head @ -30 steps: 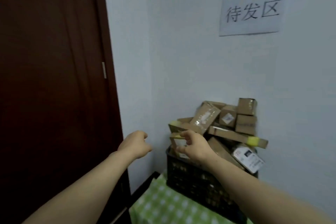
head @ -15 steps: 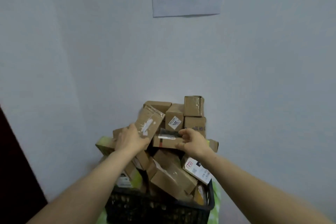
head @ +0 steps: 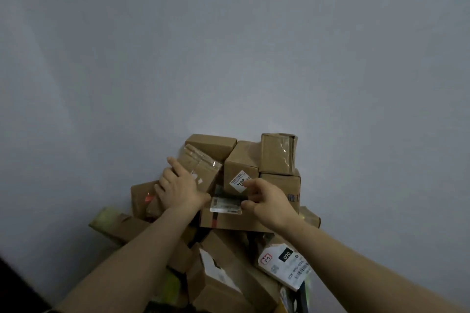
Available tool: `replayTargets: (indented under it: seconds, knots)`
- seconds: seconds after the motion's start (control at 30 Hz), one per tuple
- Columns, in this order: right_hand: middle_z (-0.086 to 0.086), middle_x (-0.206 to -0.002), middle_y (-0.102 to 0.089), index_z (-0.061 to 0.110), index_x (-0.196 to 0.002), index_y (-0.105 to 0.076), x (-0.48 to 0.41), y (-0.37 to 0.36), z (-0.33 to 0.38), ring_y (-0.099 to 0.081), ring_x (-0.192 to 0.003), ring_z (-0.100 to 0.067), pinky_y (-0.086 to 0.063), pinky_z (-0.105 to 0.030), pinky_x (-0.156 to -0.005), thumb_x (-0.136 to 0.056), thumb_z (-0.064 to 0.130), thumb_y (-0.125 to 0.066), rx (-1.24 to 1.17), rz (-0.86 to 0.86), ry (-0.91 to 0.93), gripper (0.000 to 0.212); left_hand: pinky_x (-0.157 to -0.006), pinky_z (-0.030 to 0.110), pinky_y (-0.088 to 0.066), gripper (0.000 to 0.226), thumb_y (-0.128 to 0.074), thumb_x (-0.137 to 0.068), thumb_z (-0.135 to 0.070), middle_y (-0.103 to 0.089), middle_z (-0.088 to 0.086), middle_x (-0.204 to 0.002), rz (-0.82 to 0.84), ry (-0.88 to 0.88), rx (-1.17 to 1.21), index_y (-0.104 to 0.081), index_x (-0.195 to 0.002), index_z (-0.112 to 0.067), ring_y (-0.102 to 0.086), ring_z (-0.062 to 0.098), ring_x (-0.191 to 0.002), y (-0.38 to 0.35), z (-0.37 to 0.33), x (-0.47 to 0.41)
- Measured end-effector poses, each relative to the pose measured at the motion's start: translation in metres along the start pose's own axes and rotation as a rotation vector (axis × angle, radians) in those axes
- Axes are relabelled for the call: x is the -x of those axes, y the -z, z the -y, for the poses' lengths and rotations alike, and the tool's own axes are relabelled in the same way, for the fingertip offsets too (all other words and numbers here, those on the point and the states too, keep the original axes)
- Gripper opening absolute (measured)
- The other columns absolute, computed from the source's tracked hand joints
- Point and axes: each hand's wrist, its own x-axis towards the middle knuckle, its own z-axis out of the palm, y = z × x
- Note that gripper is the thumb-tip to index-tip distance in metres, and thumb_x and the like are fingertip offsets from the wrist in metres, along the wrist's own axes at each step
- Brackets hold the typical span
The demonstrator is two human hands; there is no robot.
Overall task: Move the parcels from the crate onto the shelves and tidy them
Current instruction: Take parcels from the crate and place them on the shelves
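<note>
Nearest, only a sliver of the dark crate (head: pixel 302 296) is seen beneath an overfilled heap of parcels, with a white-labelled mailer (head: pixel 284 264) hanging at the heap's right edge. Further in, the left hand (head: pixel 181 187) is laid with straight fingers across a tilted taped box (head: pixel 203 166), nothing being gripped. The right hand (head: pixel 268 202) is curled about a flat labelled packet (head: pixel 225 204), which is pinched at its end between thumb and fingers and rests on a wide flat carton (head: pixel 229 222). Behind, a stickered box (head: pixel 240 164) and a small taped box (head: pixel 278 152) are stacked against the wall (head: pixel 229 58) — loosely, it is judged. If the packet is drawn out quickly, or the tilted box is shifted, support for those back boxes may be lost and a slide set off — parcels could be spilled over the crate's side. No shelves are in view
</note>
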Motion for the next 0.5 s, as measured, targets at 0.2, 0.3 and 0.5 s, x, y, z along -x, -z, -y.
replayTargets:
  seconds: [0.2,0.3,0.5]
  knots:
    - [-0.001,-0.129,-0.052,0.015,-0.133,-0.048,-0.003,-0.006,0.006,-0.055,-0.115,-0.017,-0.048,-0.036,-0.100,-0.091,0.008,-0.058,-0.065,0.117,0.083,0.043,-0.114,0.047,-0.022,0.133,-0.083,-0.065,-0.042,-0.014,0.019,-0.151,-0.072,0.062,0.345,0.013,-0.149,-0.007,-0.015,0.035,-0.141,0.050,-0.002,0.005]
    - [0.004,-0.113,-0.055,0.014,-0.129,-0.052,-0.001,-0.005,0.009,-0.057,-0.106,-0.015,-0.050,-0.031,-0.094,-0.091,0.004,-0.057,-0.161,0.126,0.118,0.040,-0.105,0.048,-0.040,0.119,-0.085,-0.061,-0.037,-0.032,0.015,-0.144,-0.125,0.129,0.564,-0.010,-0.149,-0.010,-0.036,0.034,-0.132,0.079,0.002,0.016]
    - [-0.003,-0.114,-0.061,0.012,-0.129,-0.053,0.005,0.010,0.031,-0.059,-0.104,-0.016,-0.050,-0.034,-0.092,-0.087,0.023,-0.066,-0.544,0.133,0.065,0.046,-0.070,0.027,-0.049,0.026,-0.069,-0.081,-0.019,-0.070,0.003,-0.098,-0.010,0.245,1.134,-0.061,-0.106,-0.016,-0.064,0.015,-0.090,0.131,0.021,0.088]
